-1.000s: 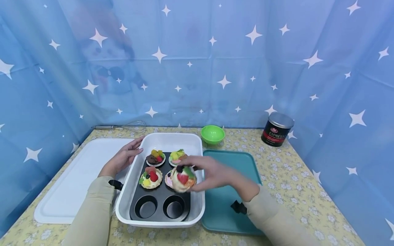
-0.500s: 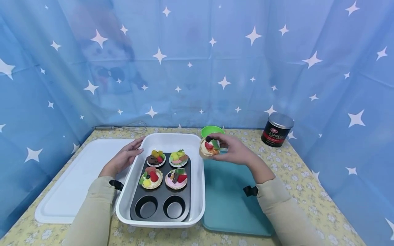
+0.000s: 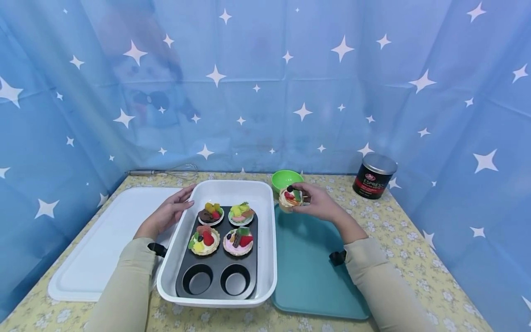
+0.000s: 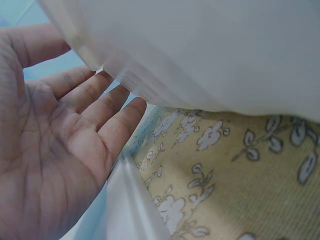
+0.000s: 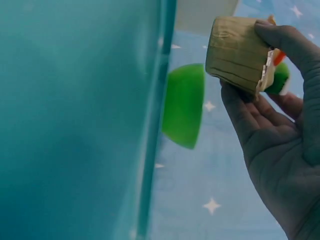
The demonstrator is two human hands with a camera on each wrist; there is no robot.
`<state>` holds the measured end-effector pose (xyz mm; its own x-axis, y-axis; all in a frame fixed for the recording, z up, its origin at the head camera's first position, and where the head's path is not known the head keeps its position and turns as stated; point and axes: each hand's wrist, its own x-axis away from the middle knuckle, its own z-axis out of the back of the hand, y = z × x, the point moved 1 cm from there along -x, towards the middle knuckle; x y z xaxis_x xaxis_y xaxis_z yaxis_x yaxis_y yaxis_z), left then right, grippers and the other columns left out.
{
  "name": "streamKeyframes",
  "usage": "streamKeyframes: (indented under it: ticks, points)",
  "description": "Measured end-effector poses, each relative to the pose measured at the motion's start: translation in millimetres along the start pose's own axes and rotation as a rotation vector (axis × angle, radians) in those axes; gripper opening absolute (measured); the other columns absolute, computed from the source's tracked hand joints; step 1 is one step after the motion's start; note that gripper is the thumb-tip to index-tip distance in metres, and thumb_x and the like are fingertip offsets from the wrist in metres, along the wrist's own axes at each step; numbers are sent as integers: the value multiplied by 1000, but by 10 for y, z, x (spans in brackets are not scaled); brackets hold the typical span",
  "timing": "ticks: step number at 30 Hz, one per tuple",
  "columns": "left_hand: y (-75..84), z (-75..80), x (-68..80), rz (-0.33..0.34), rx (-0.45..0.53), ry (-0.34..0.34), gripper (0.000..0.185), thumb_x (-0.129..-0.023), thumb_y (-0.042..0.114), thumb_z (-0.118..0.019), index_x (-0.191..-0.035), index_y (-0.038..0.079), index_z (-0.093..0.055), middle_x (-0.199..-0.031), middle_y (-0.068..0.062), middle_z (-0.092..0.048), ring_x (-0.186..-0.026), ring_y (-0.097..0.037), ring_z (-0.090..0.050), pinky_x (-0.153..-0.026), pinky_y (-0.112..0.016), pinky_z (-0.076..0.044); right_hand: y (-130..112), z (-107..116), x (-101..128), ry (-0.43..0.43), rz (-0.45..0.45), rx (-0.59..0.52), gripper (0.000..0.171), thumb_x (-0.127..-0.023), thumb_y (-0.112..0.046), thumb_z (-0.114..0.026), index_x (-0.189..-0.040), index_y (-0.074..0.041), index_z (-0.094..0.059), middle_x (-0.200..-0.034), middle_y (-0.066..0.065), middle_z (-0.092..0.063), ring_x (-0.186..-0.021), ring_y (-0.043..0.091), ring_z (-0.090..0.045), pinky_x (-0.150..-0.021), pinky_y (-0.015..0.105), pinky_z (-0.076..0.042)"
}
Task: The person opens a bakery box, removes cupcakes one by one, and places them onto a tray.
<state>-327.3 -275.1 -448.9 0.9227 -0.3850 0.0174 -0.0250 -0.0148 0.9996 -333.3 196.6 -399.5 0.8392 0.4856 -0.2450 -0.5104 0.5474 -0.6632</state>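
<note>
My right hand pinches a fruit tart, its cream top set with red fruit, a dark berry and a green piece. The tart is up over the teal tray's far-left corner, overlapping the green bowl. In the right wrist view the tart's ridged tan base sits between thumb and fingers. My left hand rests against the outer left wall of a white pan, fingers nearly straight along it. Inside the pan lies a dark muffin tin with several decorated tarts and two bare front cups.
The teal tray lies right of the pan, and a white board or lid lies left. An espresso can stands at the back right. A whisk lies at the back left, before a starry blue curtain.
My right hand has carried the tart from above the muffin tin rightward and away, to beside the green bowl. The left hand and pan have stayed in place.
</note>
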Motion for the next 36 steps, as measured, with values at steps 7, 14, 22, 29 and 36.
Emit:
streamKeyframes:
  ticks: [7, 14, 22, 29, 36]
  points:
    - [15, -20, 5, 19, 13, 20, 72, -104, 10, -51, -164, 17, -11, -168, -8, -13, -150, -34, -23, -98, -22, -49, 74, -67, -10, -17, -42, 10, 70, -84, -25, -84, -144, -8, -52, -131, 9, -61, -117, 28, -59, -94, 45, -54]
    - [33, -21, 14, 14, -2, 17, 71, -105, 10, -49, -164, 15, -10, -168, -9, -11, -150, -35, -21, -98, -21, -49, 100, -99, -8, -75, -86, 19, 71, -85, -26, -83, -146, -9, -50, -136, 10, -59, -124, 31, -56, -98, 48, -52]
    - [14, -12, 12, 10, -4, 16, 71, -105, 11, -50, -164, 16, -10, -168, -10, -12, -150, -36, -21, -98, -21, -49, 144, -133, -14, -142, -123, 30, 71, -88, -27, -80, -149, -12, -47, -136, 8, -58, -114, 26, -58, -91, 43, -54]
    - [10, -14, 13, 15, -2, 24, 71, -104, 11, -51, -164, 16, -12, -168, -10, -13, -150, -36, -23, -98, -23, -50, 135, -130, -9, -148, -116, 23, 71, -88, -27, -80, -149, -11, -46, -134, 9, -59, -111, 24, -59, -89, 42, -54]
    - [8, -19, 1, 26, 15, 36, 70, -104, 10, -51, -164, 18, -14, -168, -8, -16, -149, -33, -26, -99, -23, -49, 128, -129, -7, -142, -142, 20, 74, -87, -28, -80, -150, -11, -45, -136, 9, -58, -121, 29, -57, -96, 47, -52]
